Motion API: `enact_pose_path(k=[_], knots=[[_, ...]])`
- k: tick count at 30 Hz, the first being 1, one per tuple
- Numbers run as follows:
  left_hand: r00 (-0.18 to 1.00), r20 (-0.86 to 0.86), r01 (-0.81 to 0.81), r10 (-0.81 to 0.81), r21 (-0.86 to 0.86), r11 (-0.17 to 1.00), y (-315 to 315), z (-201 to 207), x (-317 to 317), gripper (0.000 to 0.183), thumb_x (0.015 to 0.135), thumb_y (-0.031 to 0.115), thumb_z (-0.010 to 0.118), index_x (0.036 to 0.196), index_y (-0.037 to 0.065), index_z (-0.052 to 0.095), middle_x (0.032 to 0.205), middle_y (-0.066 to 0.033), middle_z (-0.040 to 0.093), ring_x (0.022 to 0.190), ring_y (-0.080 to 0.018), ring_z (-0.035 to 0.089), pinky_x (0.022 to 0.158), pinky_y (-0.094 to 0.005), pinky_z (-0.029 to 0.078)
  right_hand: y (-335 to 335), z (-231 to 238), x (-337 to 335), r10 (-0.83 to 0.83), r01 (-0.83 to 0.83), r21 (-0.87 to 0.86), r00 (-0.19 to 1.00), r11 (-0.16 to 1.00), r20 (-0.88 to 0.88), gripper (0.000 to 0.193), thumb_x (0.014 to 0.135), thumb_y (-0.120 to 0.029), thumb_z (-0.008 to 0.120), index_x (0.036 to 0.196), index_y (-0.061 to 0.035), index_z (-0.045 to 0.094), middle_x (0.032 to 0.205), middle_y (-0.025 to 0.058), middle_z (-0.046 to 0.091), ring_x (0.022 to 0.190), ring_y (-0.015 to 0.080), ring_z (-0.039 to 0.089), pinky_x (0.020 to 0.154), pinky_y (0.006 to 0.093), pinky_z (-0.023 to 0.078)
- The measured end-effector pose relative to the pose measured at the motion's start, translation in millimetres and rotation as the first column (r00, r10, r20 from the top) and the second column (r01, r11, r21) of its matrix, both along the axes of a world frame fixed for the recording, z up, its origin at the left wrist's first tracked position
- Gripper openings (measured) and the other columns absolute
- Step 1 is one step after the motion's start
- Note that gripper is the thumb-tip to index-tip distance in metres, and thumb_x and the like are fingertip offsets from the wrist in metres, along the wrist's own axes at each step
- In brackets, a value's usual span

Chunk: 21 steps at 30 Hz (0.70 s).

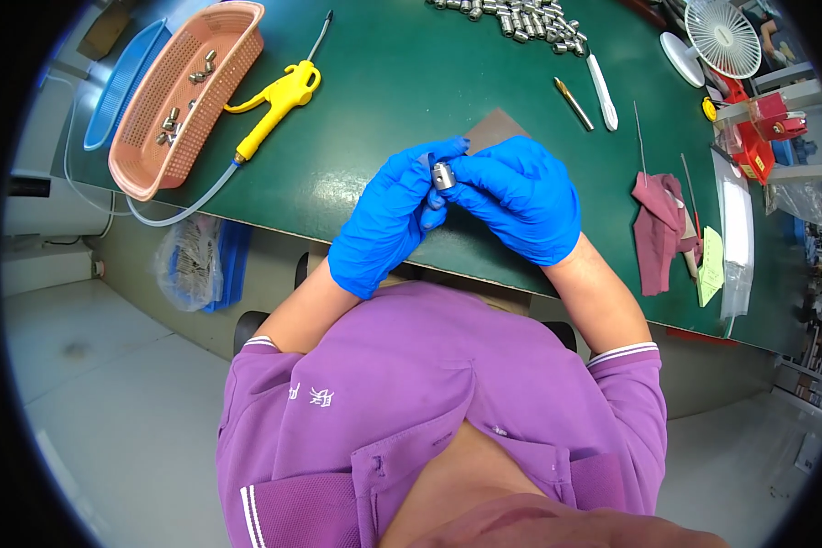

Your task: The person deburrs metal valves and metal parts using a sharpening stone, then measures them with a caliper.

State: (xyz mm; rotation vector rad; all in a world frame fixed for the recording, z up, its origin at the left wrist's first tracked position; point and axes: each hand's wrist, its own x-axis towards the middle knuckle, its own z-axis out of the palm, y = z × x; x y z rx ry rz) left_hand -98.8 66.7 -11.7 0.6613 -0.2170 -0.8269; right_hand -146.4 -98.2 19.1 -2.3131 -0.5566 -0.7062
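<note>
Blue rubber gloves cover both hands, which meet just above the near edge of the dark green surface (pixel 356 82). The left hand (pixel 388 215) and the right hand (pixel 521 196) pinch one small shiny metal cylinder (pixel 443 175) between their fingertips, so both hands are closed around it.

The little part looks smooth and the gloves may be slippery. If the pinch gets loose, it could drop, roll off the near edge and fall to the floor.

Both wrists bend inward, with the fingers curled and the elbows out wide.

Farther along, near the left edge, lie a yellow plastic air blow gun (pixel 274 105) and a long pink plastic basket (pixel 187 91) with a few metal bits inside. At the far edge sits a pile of small metal cylinders (pixel 516 18).
</note>
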Motion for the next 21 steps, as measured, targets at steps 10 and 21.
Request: enact_pose_path(k=[10, 21], knots=[[0.986, 0.078, -0.151, 0.150, 0.004, 0.989, -4.4, -5.8, 0.3, 0.023, 0.091, 0.021, 0.049, 0.106, 0.004, 0.054, 0.089, -0.0058, 0.058, 0.064, -0.0092, 0.053, 0.055, -0.0201, 0.046, 0.4, 1.7, -0.7, -0.090, 0.092, -0.052, 0.995, 0.994, 0.041, 0.020, 0.072, -0.023, 0.070, 0.090, -0.0157, 0.064, 0.072, 0.0023, 0.060, 0.065, 0.0206, 0.056, 0.057, 0.0316, 0.044], [0.995, -0.014, -0.098, 0.098, -0.009, 0.995, -0.4, -5.6, 1.9, 0.029, 0.088, 0.024, 0.054, 0.106, 0.002, 0.055, 0.089, -0.0050, 0.058, 0.071, -0.0109, 0.055, 0.061, -0.0210, 0.048, -3.9, -4.1, -1.2, -0.045, 0.046, -0.060, 0.999, 0.997, 0.029, 0.024, 0.070, -0.019, 0.070, 0.093, -0.0158, 0.063, 0.077, 0.0032, 0.059, 0.067, 0.0226, 0.056, 0.058, 0.0313, 0.045]])
